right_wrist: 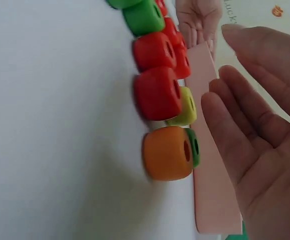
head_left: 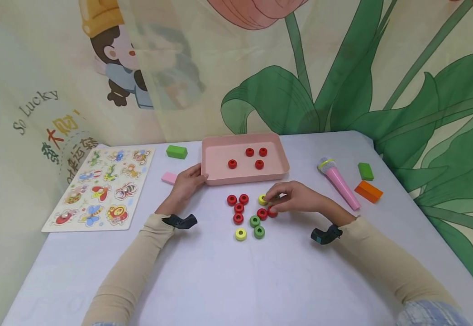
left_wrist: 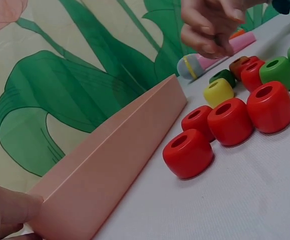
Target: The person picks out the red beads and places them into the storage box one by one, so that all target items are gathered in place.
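My left hand (head_left: 186,184) grips the front left corner of a pink tray (head_left: 246,180), its thumb (left_wrist: 19,205) against the corner in the left wrist view. Inside the tray, toward its right, lie several red beads (head_left: 259,164). My right hand (head_left: 296,197) hovers over loose beads in front of the tray, fingers loosely bent and apart from the thumb, with nothing between them. Below it are red beads (right_wrist: 158,94), a yellow bead (right_wrist: 186,106), an orange bead (right_wrist: 168,153) and a dark green one (right_wrist: 195,147) partly hidden. Green beads (head_left: 259,232) and another yellow bead (head_left: 241,234) sit nearer me.
A sticker-like board of cartoon insects (head_left: 102,190) lies at the left. Beside the tray are a green block (head_left: 177,151) and a pink block (head_left: 169,178). A pink toy microphone (head_left: 340,183), a green block (head_left: 365,171) and an orange block (head_left: 368,191) lie right.
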A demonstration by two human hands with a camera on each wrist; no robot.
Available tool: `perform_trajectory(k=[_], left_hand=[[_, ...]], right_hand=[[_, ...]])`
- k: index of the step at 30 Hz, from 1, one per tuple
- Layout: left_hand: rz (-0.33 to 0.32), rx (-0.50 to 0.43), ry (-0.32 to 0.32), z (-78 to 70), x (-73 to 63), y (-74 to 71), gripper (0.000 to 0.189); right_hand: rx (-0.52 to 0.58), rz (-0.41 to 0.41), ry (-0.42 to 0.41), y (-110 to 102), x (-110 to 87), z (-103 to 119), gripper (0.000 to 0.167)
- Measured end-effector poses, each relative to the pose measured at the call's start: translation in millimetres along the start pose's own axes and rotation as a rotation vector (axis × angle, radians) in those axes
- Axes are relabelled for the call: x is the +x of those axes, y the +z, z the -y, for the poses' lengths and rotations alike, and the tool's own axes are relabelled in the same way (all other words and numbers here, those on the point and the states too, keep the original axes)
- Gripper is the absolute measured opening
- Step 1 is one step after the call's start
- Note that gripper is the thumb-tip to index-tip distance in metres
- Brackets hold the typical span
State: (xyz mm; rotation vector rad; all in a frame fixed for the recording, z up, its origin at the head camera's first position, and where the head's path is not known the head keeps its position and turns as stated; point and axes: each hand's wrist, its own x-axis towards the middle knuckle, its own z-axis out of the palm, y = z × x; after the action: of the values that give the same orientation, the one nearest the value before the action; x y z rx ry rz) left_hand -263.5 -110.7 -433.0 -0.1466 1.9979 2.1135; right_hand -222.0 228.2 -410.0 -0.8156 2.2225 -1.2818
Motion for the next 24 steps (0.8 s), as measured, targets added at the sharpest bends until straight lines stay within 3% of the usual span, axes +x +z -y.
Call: perform_trajectory(k=[12,24], left_hand=[[0.007,-0.028,0.018,-1.1,-0.4,-1.9,0.061],[0.009,-0.039,0.012,-0.9,-0.1,-1.8,0.059]], right_hand=[[-0.358,0.036,0.006,11.5,-0.2,1.5,0.026],[-0.445,0.065,-0.003,1.6,7.0,12.1,0.02]])
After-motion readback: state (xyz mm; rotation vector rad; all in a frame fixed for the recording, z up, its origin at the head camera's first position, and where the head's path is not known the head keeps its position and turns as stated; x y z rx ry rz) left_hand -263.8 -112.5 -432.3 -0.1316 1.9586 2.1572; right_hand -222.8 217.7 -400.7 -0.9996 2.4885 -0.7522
